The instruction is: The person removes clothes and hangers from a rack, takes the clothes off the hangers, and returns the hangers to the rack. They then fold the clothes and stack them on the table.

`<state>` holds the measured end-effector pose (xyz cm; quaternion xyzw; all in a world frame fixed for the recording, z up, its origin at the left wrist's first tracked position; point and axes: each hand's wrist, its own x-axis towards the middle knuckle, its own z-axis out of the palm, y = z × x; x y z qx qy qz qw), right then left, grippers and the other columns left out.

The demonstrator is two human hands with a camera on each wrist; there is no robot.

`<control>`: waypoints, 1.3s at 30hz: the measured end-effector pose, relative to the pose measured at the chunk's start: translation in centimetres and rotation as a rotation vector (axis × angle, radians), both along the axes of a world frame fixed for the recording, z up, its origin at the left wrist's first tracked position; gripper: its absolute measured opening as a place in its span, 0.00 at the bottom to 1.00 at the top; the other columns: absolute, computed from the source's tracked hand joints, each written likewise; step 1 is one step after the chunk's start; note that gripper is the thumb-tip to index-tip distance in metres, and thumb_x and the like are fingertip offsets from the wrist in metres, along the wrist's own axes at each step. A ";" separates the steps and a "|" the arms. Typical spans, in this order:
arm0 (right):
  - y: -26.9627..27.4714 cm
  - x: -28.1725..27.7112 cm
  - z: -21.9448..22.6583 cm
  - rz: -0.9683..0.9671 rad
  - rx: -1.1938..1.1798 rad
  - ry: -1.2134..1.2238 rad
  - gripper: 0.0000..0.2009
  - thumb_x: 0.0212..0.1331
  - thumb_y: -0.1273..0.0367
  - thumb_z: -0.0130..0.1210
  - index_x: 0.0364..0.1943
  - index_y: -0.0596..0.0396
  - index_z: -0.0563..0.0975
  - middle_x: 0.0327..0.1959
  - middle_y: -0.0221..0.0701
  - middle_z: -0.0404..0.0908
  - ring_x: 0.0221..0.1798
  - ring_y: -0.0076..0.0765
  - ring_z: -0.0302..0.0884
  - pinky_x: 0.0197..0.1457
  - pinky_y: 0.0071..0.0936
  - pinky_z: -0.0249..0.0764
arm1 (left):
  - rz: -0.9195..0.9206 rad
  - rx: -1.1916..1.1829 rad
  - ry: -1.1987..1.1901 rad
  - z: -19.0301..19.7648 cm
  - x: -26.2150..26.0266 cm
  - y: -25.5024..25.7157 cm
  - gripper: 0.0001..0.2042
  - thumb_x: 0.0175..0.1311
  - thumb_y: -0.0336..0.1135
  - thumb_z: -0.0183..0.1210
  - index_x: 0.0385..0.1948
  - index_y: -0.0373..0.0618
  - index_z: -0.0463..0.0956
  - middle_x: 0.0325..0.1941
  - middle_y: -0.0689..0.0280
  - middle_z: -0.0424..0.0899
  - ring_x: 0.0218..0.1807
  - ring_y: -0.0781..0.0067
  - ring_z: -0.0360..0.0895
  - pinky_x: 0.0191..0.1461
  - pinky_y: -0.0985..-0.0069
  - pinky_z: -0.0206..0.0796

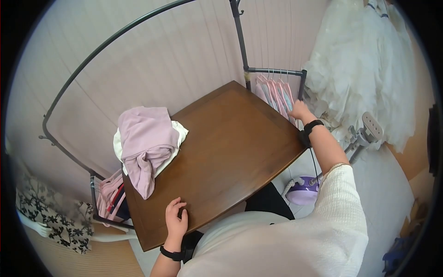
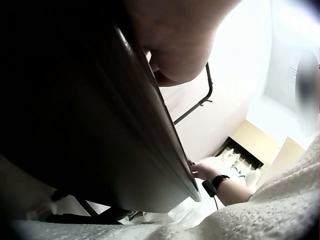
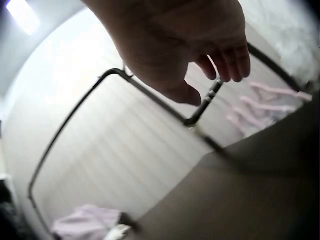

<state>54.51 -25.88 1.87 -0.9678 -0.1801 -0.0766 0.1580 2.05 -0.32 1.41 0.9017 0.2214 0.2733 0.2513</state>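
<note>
My left hand (image 1: 176,222) lies at the near edge of the brown wooden table (image 1: 221,143), fingers loosely bent, with nothing in it. Beyond the table's right corner, my right hand (image 1: 301,111) reaches out beside several pink hangers (image 1: 277,92) with clothes on a low rail. The right wrist view shows that hand (image 3: 185,45) with relaxed fingers and bare space between thumb and fingertips; the rail passes behind them. On the table's left side lies a crumpled lilac garment (image 1: 145,131) over a white garment (image 1: 181,130).
A dark metal rack frame (image 1: 134,25) arches behind the table, with more hangers (image 1: 110,191) at lower left. White tulle gowns (image 1: 360,69) hang at the right. Below them stand a purple steamer base (image 1: 303,191) and its grey head (image 1: 371,127). A mannequin hand (image 1: 42,229) shows at far left.
</note>
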 end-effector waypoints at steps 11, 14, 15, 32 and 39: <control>-0.4 6.3 -5.2 -0.274 0.716 0.638 0.15 0.43 0.69 0.59 0.30 0.71 0.77 0.29 0.48 0.79 0.30 0.45 0.79 0.29 0.36 0.72 | -0.010 0.136 0.051 0.3 0.9 -0.4 0.08 0.42 0.23 0.54 0.27 0.42 0.75 0.41 0.58 0.76 0.46 0.55 0.70 0.52 0.65 0.60; -1.3 3.6 -2.1 -0.290 0.602 0.280 0.17 0.44 0.67 0.57 0.35 0.69 0.76 0.37 0.52 0.77 0.44 0.52 0.76 0.43 0.37 0.70 | -0.009 0.143 0.051 0.5 1.0 -0.5 0.08 0.42 0.23 0.54 0.27 0.42 0.75 0.41 0.58 0.76 0.46 0.55 0.70 0.52 0.65 0.61; -1.6 3.4 -2.2 -0.291 0.603 0.280 0.17 0.44 0.67 0.57 0.35 0.69 0.76 0.37 0.52 0.77 0.44 0.52 0.76 0.43 0.37 0.70 | -0.010 0.143 0.051 0.5 0.9 -0.5 0.08 0.42 0.23 0.54 0.27 0.42 0.75 0.41 0.58 0.76 0.46 0.55 0.70 0.52 0.65 0.61; -11.6 -11.5 8.7 -0.121 1.145 0.435 0.06 0.52 0.69 0.51 0.21 0.54 0.71 0.12 0.16 0.59 0.11 0.12 0.50 0.12 0.16 0.46 | -0.015 0.142 0.012 0.5 0.4 -0.4 0.07 0.44 0.25 0.54 0.27 0.42 0.75 0.41 0.59 0.76 0.47 0.57 0.70 0.52 0.65 0.60; -12.0 -23.0 14.5 -0.029 1.299 0.380 0.07 0.59 0.67 0.49 0.30 0.56 0.71 0.13 0.15 0.57 0.12 0.09 0.47 0.13 0.12 0.42 | -0.016 0.140 -0.029 0.0 0.0 -0.1 0.06 0.45 0.26 0.54 0.27 0.42 0.75 0.40 0.59 0.76 0.46 0.57 0.70 0.51 0.65 0.61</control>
